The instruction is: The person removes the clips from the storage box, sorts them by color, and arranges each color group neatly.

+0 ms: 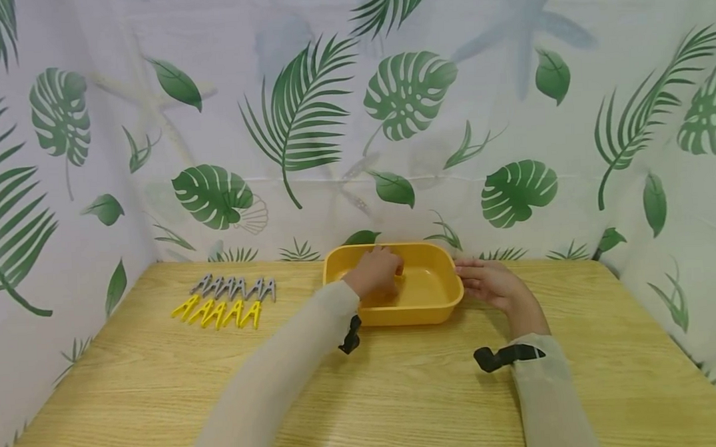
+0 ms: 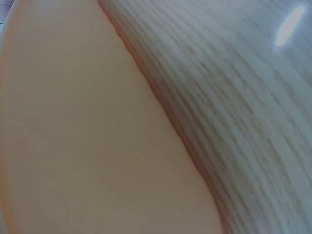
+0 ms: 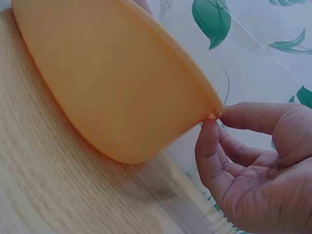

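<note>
An orange-yellow plastic basin point(image 1: 428, 315) stands at the back middle of the table. My left hand point(image 1: 377, 271) reaches down inside it with bent fingers. A small orange-yellow bit shows beside those fingertips; whether it is held cannot be told. In the left wrist view the basin's wall point(image 2: 92, 126) fills much of the picture, and the hand is out of sight. At the basin's right end, my right hand point(image 1: 491, 283) pinches the rim between thumb and fingertip, plain in the right wrist view, where the basin point(image 3: 112, 83) looms large.
Left of the basin, several grey clothespins point(image 1: 235, 287) lie in a row, with a row of several yellow clothespins point(image 1: 218, 313) in front. The wooden table point(image 1: 401, 395) meets a leaf-printed cloth point(image 1: 331, 151) at the back and sides.
</note>
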Demonstrator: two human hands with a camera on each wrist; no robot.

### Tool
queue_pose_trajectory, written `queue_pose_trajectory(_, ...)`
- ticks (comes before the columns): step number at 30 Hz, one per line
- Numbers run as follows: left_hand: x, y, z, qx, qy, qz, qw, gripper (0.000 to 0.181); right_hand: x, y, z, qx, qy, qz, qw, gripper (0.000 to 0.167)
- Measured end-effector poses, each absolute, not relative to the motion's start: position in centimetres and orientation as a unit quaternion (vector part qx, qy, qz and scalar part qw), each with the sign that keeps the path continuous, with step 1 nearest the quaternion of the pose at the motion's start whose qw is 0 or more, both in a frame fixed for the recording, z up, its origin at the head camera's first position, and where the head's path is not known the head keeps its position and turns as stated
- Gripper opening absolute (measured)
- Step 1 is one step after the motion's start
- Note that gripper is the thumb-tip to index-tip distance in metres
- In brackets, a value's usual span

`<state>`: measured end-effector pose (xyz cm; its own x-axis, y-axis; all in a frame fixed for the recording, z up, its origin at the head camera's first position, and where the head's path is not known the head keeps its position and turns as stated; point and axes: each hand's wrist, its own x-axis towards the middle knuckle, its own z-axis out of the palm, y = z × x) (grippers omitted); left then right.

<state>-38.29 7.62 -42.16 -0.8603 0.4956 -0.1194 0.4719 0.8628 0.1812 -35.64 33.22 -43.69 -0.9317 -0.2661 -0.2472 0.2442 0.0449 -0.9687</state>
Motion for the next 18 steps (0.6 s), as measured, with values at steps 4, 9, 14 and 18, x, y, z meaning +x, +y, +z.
queue_pose_trajectory(4,-38.3,7.4,-42.3,0.259,0.959,0.079,0.083,0.033,-35.7,33.2,-43.7,-0.009,0.699,-0.691,0.184,0.040)
queue_pose_trajectory(9,-38.7,7.1,-42.7,0.265,0.956,0.080,0.100,0.038,-35.8,33.2,-43.7,-0.007,0.697,-0.693,0.184,0.040)
queue_pose_trajectory(14,-39.0,6.8,-42.9,0.270,0.954,0.087,0.099,0.035,-35.9,33.2,-43.7,-0.009,0.699,-0.691,0.183,0.041)
queue_pose_trajectory(18,-39.0,6.5,-42.9,0.285,0.951,0.088,0.080,0.033,-35.8,33.3,-43.8,-0.012,0.699,-0.690,0.185,0.040)
